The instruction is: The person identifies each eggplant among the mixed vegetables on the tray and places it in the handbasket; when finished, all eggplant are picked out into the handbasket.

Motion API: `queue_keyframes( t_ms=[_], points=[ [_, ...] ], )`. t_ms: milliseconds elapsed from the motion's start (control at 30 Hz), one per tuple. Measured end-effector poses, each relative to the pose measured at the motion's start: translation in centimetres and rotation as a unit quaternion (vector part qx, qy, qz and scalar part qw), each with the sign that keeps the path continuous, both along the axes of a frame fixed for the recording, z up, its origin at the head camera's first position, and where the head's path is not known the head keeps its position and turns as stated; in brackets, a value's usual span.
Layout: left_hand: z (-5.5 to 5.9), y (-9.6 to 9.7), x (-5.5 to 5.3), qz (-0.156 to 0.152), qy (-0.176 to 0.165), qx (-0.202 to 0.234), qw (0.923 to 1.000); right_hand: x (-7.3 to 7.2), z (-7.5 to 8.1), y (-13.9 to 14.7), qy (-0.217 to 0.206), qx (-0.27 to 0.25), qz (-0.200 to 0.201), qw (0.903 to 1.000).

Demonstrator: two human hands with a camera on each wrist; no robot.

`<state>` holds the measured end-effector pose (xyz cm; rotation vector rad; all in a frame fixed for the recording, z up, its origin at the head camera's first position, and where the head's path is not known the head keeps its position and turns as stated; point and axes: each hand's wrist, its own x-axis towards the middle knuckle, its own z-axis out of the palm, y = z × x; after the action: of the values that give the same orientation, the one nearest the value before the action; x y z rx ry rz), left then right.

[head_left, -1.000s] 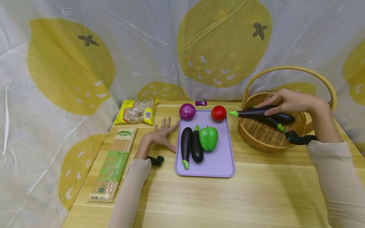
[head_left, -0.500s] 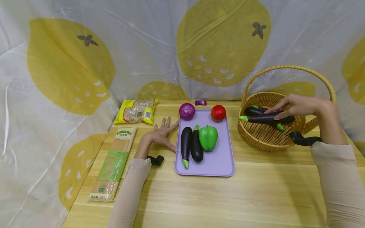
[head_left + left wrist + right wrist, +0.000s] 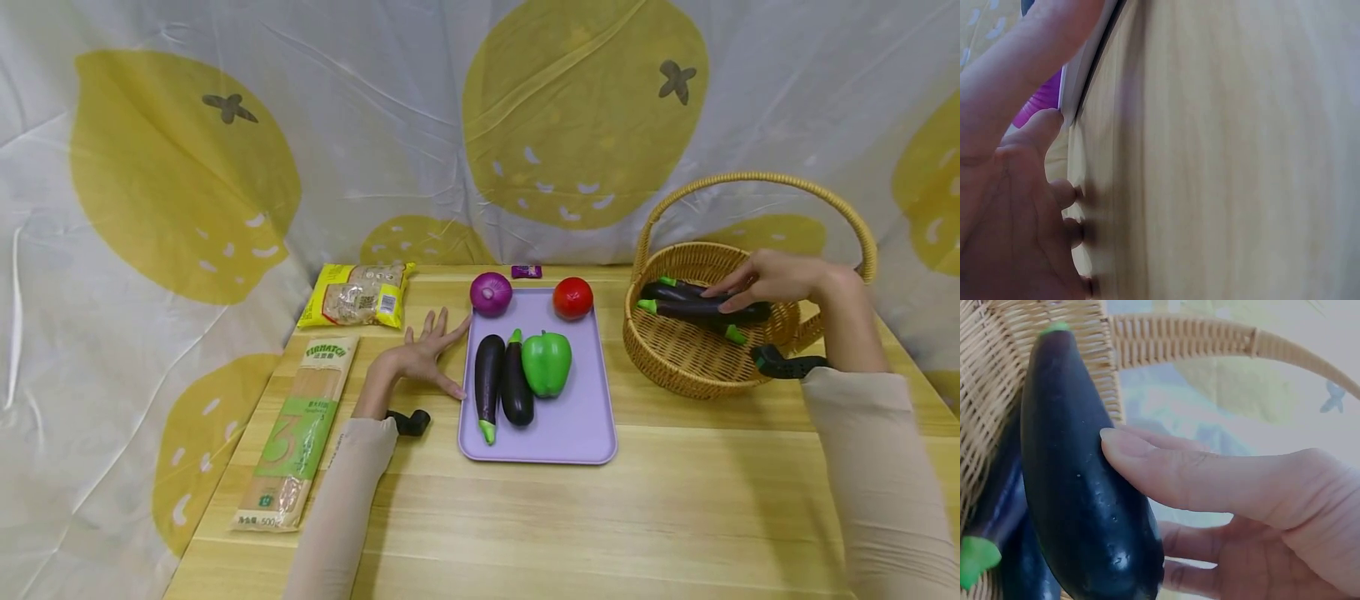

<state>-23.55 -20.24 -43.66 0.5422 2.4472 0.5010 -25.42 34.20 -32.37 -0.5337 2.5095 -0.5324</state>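
Observation:
My right hand pinches a dark purple eggplant between thumb and fingers, low inside the wicker basket. In the right wrist view the thumb lies along the side of this eggplant, above other eggplants with green stems. Left of the basket, a lilac tray bears two eggplants and a green bell pepper. A red onion and a tomato sit at its far corners. My left hand spreads its fingers on the table, thumb and forefinger at the tray's left edge.
A pack of spaghetti and a yellow bag lie at the left. Behind the tray is a small purple packet. The basket's tall handle arches over the right hand's area. A lemon-print curtain hangs behind the table.
My right hand has brought the eggplant rightward and down, from over the basket's left rim to inside it, onto the other eggplants. The left hand and the tray have stayed put.

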Motion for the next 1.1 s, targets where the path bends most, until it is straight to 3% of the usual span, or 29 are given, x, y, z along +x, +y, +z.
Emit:
queue_keyframes(
  t_ms=[133, 533, 1100],
  points=[
    [-0.1, 0.0, 0.0, 0.000, -0.002, -0.001, 1.0000, -0.7, -0.9, -0.4, -0.007, 0.007, -0.009, 0.9999],
    [0.0, 0.1, 0.0, -0.001, -0.001, 0.003, 1.0000, -1.7, -2.1, -0.2, -0.109, -0.013, -0.040, 0.9931],
    [-0.1, -0.1, 0.0, -0.001, -0.003, 0.001, 1.0000, -2.4, -3.6, 0.7, -0.147, -0.037, -0.061, 0.9865]
  ],
)
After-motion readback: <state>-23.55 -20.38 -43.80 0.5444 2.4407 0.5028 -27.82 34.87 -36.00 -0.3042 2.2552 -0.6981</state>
